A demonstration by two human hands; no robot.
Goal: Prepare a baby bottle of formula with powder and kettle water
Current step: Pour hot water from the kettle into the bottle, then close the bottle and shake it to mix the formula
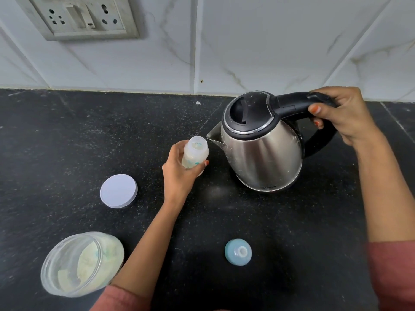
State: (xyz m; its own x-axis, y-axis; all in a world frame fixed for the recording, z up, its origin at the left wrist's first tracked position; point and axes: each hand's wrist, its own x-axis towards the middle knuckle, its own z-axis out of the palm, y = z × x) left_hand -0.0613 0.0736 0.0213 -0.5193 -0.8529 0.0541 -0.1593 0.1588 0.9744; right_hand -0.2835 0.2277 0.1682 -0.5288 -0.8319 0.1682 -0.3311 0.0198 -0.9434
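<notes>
One wide-angle view only, taken from the person's head; it looked forward and steeply down onto the black counter (67, 153), close above it; it faced the tiled wall (280, 41) and socket plate (85, 17) across the top.

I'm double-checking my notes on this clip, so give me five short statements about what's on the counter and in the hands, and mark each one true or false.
1. The left hand holds the baby bottle. True.
2. The right hand grips the kettle by its black handle. True.
3. The kettle lid is open. False: it is shut.
4. The blue teat cap is screwed onto the baby bottle. False: it lies on the counter, and the bottle mouth is open.
5. The powder jar has its white lid on. False: the jar is open; the lid lies apart on the counter.
</notes>
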